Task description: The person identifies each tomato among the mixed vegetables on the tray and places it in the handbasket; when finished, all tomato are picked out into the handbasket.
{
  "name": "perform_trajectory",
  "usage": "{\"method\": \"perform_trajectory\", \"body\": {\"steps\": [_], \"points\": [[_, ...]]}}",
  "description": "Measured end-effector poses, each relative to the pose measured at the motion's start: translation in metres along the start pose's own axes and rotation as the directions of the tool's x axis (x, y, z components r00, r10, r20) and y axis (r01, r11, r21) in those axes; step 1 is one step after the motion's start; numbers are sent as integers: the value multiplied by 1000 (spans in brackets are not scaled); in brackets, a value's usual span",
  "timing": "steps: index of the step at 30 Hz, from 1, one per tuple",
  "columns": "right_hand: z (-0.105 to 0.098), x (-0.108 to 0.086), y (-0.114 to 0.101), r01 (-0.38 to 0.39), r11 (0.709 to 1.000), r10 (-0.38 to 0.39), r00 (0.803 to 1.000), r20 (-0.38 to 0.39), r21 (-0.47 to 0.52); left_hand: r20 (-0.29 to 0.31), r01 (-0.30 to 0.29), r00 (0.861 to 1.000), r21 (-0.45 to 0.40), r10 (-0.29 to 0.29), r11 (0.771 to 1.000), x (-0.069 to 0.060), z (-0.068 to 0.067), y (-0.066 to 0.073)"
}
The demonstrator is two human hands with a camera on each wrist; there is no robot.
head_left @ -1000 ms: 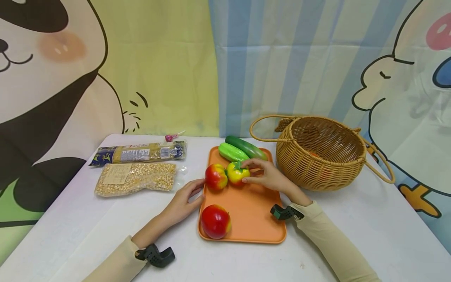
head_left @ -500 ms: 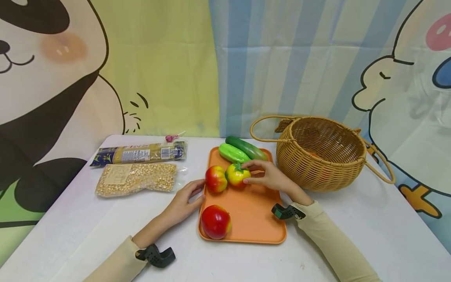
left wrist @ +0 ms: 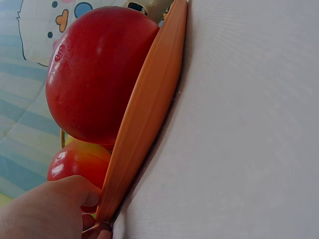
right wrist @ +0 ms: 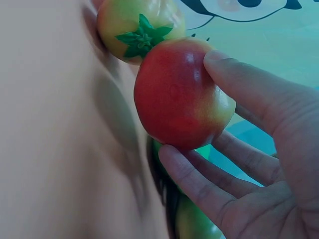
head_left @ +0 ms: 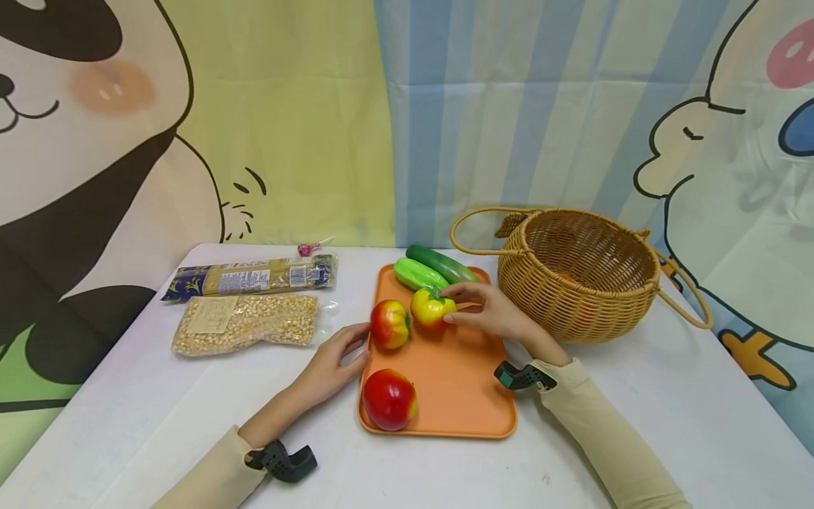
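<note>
We seemingly position round yellow-red fruit (head_left: 429,311), right hand (head_left: 492,309) pinching; left hand (head_left: 328,365), fingers apart, touches orange tray (head_left: 458,396); steadiness needed next.

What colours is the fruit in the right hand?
The fruit is yellow and red with a green leafy top; best in the head view.

Pink lollipop (head_left: 307,249) behind a long barcoded packet (head_left: 280,276), bag of kernels (head_left: 261,325) in front, cartoon backdrop (head_left: 305,141) beyond.
</note>
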State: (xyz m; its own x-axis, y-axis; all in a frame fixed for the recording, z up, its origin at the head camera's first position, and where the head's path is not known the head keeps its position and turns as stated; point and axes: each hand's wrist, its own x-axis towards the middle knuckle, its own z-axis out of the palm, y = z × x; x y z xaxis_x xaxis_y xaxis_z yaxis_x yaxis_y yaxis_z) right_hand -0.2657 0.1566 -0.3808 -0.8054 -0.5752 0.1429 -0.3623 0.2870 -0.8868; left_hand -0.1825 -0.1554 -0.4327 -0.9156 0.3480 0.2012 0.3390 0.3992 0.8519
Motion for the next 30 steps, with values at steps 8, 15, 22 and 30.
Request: {"method": "perform_trajectory", "body": {"steps": [8,15,22,30], "points": [[-5,-2,-3,27,1000,-27,999,-39,0,7,18,1000,-9,-18,1000,1,0,1],[-11,-4,-7,34,999,-33,998,-59,23,6,13,1000,-1,-13,1000,0,-1,2],[-14,-7,-15,49,998,-46,997,-67,40,3,12,1000,-2,-12,1000,0,-1,1],[-18,-10,-29,90,994,-85,993,-81,60,-2,10,1000,-1,-10,1000,0,-1,1]]}}
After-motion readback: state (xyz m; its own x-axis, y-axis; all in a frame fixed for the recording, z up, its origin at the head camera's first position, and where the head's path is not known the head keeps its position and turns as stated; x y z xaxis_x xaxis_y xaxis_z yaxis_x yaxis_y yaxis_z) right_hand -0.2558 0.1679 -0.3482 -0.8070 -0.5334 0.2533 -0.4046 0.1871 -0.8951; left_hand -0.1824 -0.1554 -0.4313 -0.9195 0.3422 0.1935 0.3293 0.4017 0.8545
